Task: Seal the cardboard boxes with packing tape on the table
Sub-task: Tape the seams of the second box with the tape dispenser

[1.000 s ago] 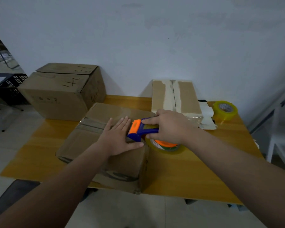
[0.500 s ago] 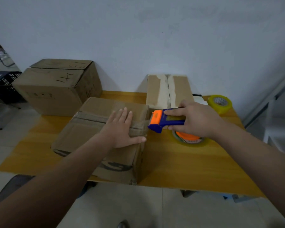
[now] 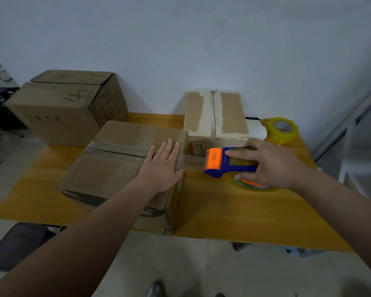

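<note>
- While the left hand (image 3: pixel 161 166) lies flat, fingers straight, on top of the near box (image 3: pixel 116 179) by its right edge, the right hand (image 3: pixel 268 163) grips the tape dispenser (image 3: pixel 227 162) just past that edge, above the table (image 3: pixel 223 211).
- Along the top seam of the near box runs a tape band (image 3: pixel 116 150). A strip (image 3: pixel 193 160) bridges the gap from the box edge to the dispenser, uncut.
- Judged: top run laid. Left to do: fold the tail down the right side, cut it, rub it flat.
- Behind, the back box (image 3: pixel 214 113) stands against the wall, with pale torn patches either side of its centre seam. No fresh tape made out, so probably still to seal.
- Far left, the large box (image 3: pixel 66 106) has its flaps closed. Tape is not discernible in the dim light, and I cannot tell whether it sits on the table.
- At the far right corner lies the spare roll (image 3: pixel 283 129), well apart from the work.
- Hidden: the dispenser's blade, the fingers beneath its handle, and most of its roll (image 3: pixel 244 185). The box's right side shows only obliquely.
</note>
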The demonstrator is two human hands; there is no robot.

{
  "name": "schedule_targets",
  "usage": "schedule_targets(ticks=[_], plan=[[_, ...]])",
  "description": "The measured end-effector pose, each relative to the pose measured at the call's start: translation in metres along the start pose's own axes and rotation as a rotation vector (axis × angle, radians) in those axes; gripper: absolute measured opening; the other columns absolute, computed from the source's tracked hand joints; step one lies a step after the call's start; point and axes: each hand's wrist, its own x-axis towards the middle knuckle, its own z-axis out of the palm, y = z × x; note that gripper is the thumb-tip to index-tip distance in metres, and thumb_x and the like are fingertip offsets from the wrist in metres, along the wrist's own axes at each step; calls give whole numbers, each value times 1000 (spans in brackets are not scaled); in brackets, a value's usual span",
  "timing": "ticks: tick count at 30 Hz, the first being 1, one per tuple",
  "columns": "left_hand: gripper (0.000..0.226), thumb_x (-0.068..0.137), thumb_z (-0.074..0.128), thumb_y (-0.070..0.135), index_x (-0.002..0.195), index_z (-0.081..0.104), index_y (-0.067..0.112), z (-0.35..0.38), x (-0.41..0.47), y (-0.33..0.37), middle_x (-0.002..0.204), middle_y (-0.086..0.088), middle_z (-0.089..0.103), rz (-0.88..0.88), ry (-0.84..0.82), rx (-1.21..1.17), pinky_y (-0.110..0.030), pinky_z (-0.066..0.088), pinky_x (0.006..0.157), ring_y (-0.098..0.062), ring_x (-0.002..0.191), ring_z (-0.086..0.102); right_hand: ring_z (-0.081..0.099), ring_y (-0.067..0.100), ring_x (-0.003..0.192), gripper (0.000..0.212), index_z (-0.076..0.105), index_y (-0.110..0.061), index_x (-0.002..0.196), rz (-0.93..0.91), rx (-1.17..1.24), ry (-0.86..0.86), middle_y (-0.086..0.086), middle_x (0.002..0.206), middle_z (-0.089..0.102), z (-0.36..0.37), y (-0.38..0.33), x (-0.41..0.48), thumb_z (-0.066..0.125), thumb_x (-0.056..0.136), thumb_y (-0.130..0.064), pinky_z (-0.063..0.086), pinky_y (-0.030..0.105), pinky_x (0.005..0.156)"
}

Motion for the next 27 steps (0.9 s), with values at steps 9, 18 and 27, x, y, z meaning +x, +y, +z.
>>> schedule_targets(ticks=[9,18,27], plan=[[68,96,23,57,148,-11,30,2,1,6,158,-5,-12,-39,15,25,-43,-8,113,-20,145,-8,41,15,80,48,43,-49,133,-4,-153,-117,-6,91,41,14,-34,33,55,86,-55,32,30,61],[67,97,29,47,149,-11,30,0,1,10,158,-5,-12,-60,18,27,-45,-10,113,-20,145,-9,56,16,75,27,66,-24,106,13,-156,-299,-3,85,62,10,-75,71,58,86,-40,35,26,50],[64,97,17,56,148,-11,30,1,1,4,158,-4,-13,-56,5,6,-45,-13,111,-19,144,-10,51,14,65,14,57,-23,79,183,-309,-509,-4,75,55,56,-49,59,61,84,-35,40,28,56]])
